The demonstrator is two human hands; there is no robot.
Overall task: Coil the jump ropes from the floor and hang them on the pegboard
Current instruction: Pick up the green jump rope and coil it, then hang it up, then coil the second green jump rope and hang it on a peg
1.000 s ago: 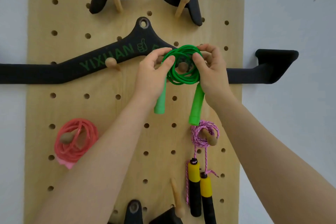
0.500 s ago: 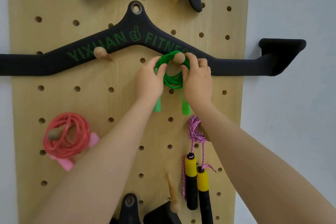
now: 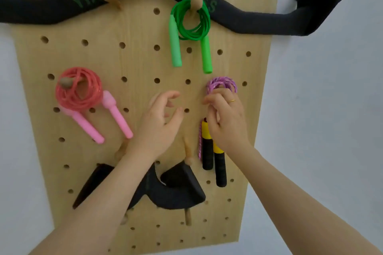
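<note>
Green jump rope (image 3: 190, 25) seen coiled, hung on upper peg (image 3: 195, 3) of pegboard (image 3: 145, 64), handles dangling. Left hand (image 3: 159, 124) held off board, fingers loosely curled, nothing gripped. Right hand (image 3: 226, 120) raised at pink-purple rope (image 3: 222, 84); whether cord is pinched cannot be told. Red rope (image 3: 78, 89) hung far left.

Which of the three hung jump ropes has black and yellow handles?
The purple braided rope, at lower right by the right hand; the others have green or pink handles.

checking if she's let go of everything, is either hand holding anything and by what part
The left hand holds nothing, fingers loosely curled. The right hand is at the purple rope just below its coil; whether it pinches the cord cannot be told.
</note>
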